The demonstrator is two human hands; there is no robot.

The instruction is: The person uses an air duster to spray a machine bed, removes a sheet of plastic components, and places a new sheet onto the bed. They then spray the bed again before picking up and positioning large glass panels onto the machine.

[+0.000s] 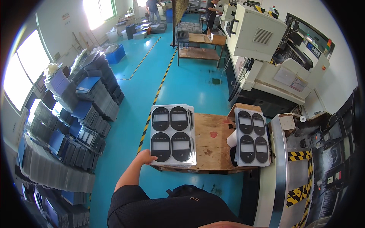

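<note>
My left hand (pixel 145 157) is at the near left corner of a stack of clear plastic sheets (pixel 192 141). Its thumb lies on top of the corner, and the other fingers are mostly hidden at the edge. The top sheet carries black oval panels (pixel 160 147), each with a pale rectangular window. The stack rests on the left part of a wooden table (pixel 213 150). Only a strip of skin, perhaps my right arm, shows at the lower edge, and my right hand is out of sight.
A second stack of similar sheets (pixel 251 161) lies at the table's right end, beside a white roll (pixel 231 140). A machine (pixel 279 152) with striped tape stands close on the right. Tall piles of sheets (pixel 57 163) line the left. Two people work in the background.
</note>
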